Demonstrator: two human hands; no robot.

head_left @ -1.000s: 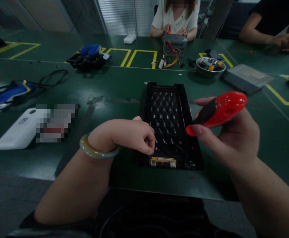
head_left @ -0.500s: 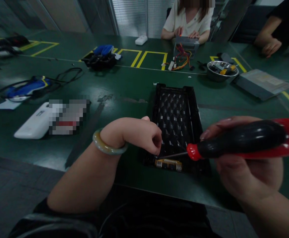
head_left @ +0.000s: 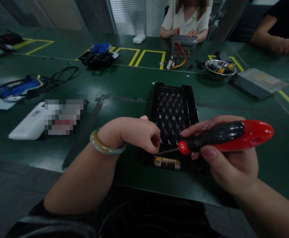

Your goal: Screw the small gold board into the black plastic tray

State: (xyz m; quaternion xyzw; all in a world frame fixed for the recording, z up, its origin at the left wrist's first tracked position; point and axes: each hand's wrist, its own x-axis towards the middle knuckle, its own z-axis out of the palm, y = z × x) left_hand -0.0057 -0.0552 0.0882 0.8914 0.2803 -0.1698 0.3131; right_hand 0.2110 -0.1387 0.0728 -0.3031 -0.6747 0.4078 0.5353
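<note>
In my right hand [head_left: 233,165] is a screwdriver [head_left: 216,137] with a red and black handle, its shaft pointing left. The shaft's tip ends beside the curled fingers of my left hand [head_left: 143,134], which are closed; what they pinch, if anything, is hidden. Both hands are over the near end of a black plastic casing [head_left: 195,102] with a quilted-looking inner surface. A small yellowish circuit board [head_left: 167,163] with metal ports sits at the casing's near edge, just below the screwdriver shaft.
Left of the casing lies a white plastic device [head_left: 29,124]. Farther off are a blue cabled bundle [head_left: 22,87], a black tray [head_left: 97,59] and a metal bowl [head_left: 220,76] of tools. A grey metal panel [head_left: 260,82] lies right. Across the table, a person handles a grey metal box [head_left: 184,44].
My right hand and the screwdriver have shifted left and away from the camera, so the whole handle now shows. My left hand stays almost in place. A co-worker's hand at far right has moved.
</note>
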